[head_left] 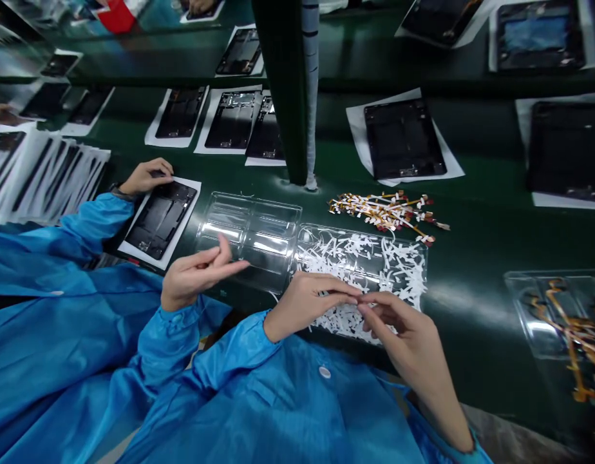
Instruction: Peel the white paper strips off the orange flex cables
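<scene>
My left hand (307,301) and my right hand (407,327) meet fingertip to fingertip over a clear plastic tray (369,283) strewn with white paper strips (404,264). Thumb and forefinger of each hand are pinched together. Whatever sits between the fingertips is too small to make out. Just beyond the tray lies a pile of orange flex cables (382,209) with white and dark red ends.
At left, a co-worker's hand (147,176) touches a black tablet housing (160,219) on white paper; their other hand (196,270) hovers near an adjoining clear tray (252,232). A green post (283,90) rises ahead. More housings (404,138) lie behind; a cable tray (534,322) stands right.
</scene>
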The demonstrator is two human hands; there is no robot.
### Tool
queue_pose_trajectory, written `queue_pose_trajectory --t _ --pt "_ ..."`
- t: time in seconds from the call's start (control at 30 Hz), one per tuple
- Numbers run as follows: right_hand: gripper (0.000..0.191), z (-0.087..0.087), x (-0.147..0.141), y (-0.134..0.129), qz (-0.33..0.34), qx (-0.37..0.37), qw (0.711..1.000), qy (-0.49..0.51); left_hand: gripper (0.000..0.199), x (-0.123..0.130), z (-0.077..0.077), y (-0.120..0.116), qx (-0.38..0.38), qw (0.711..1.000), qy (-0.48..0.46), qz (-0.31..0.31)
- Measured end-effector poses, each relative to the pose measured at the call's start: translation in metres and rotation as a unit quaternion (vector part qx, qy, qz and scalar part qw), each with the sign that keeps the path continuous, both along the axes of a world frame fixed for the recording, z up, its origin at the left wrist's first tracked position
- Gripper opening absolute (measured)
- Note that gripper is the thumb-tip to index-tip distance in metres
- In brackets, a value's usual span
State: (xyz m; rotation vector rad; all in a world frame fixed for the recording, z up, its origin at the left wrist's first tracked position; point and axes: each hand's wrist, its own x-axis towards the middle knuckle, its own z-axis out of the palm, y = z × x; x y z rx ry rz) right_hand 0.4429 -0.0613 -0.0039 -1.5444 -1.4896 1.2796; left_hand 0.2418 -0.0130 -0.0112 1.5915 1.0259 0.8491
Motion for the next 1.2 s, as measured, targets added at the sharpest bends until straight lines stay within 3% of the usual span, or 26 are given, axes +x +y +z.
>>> queue_pose_trajectory --t 0.13,0.27,0.37,0.5,0.6,0.77,1.03,1.2 --pt "0.019 0.0 -0.004 0.004 -0.014 0.049 0.998 -0.019 0.021 0.002 -0.003 0.001 0.075 0.997 0.031 0.0" --pt "0.019 0.001 -0.004 0.006 -0.011 0.072 0.997 -0.028 0.02 0.004 -0.006 0.001 0.057 0.998 0.022 0.0" --pt "0.021 -0.002 -0.004 0.005 -0.034 0.076 0.996 -0.037 0.013 0.009 -0.008 -0.001 0.062 0.996 0.024 0.057" --pt "0.023 -0.009 -0.006 0.002 -0.109 0.043 0.993 -0.01 0.009 0.016 -0.006 -0.006 0.163 0.975 0.055 0.14" --pt "0.023 -0.011 -0.009 0.001 -0.118 0.036 0.992 0.02 0.009 0.021 -0.007 -0.01 0.21 0.967 0.076 0.126" --pt "0.02 -0.008 -0.016 0.003 -0.08 0.078 0.994 0.001 0.01 0.02 -0.008 -0.013 0.226 0.96 0.119 0.116" --pt "0.022 -0.006 -0.039 0.002 -0.054 0.13 0.987 -0.074 0.01 0.005 -0.008 -0.017 0.308 0.914 0.244 0.102" --pt "0.023 -0.008 -0.033 0.0 -0.057 0.123 0.988 -0.071 0.007 0.01 -0.017 -0.013 0.28 0.926 0.235 0.093"
